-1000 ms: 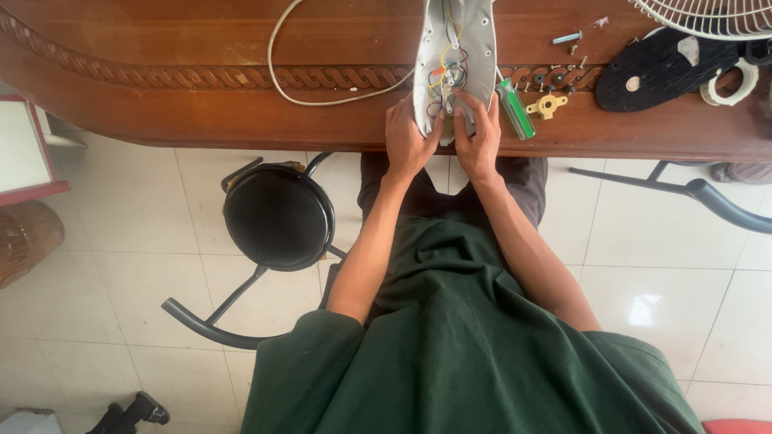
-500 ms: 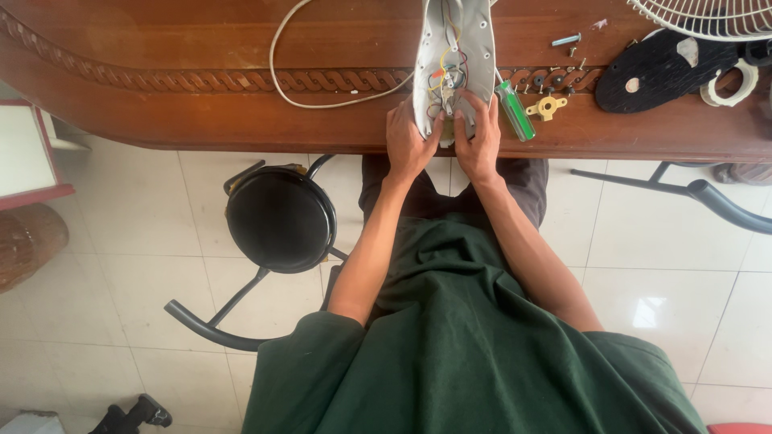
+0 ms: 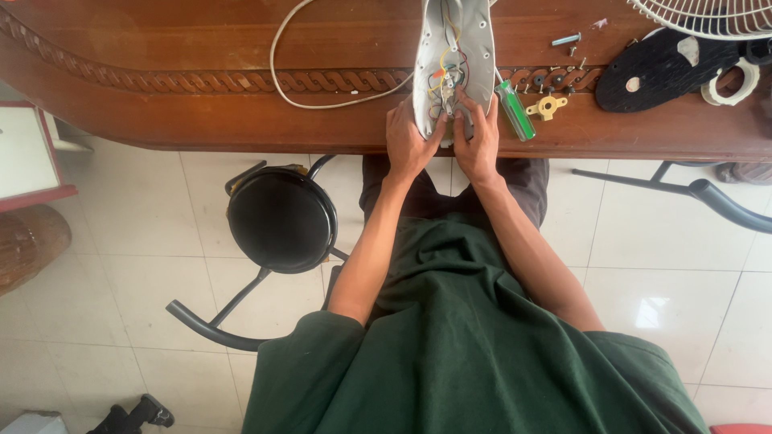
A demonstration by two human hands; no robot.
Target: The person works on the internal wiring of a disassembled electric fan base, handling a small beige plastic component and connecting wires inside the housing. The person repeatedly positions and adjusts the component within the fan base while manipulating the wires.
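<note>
Left hand (image 3: 408,143): grips the near left edge of the open grey housing (image 3: 454,60), fingers curled closed around its rim.
Right hand (image 3: 478,143): rests at the housing's near right edge, fingers (image 3: 466,104) reaching into the cavity among the wires — whether they pinch one, I cannot tell.
Housing: a long grey plastic shell lying open side up on the wooden tabletop (image 3: 201,48), its near end over the carved edge; coloured wires (image 3: 447,68) show inside.
Cable (image 3: 322,96): white, loops across the tabletop left of the housing and runs into it.
Screwdriver (image 3: 513,108): green handle, just beside the right hand, lying on the tabletop.
Yellow part (image 3: 547,106): small, right of the screwdriver, with loose screws (image 3: 566,39) scattered beyond.
Black oval plate (image 3: 663,71): further right, near a white fan guard (image 3: 708,16).
Stool (image 3: 281,219): round, black — on the tiled floor left of the person's knees.
</note>
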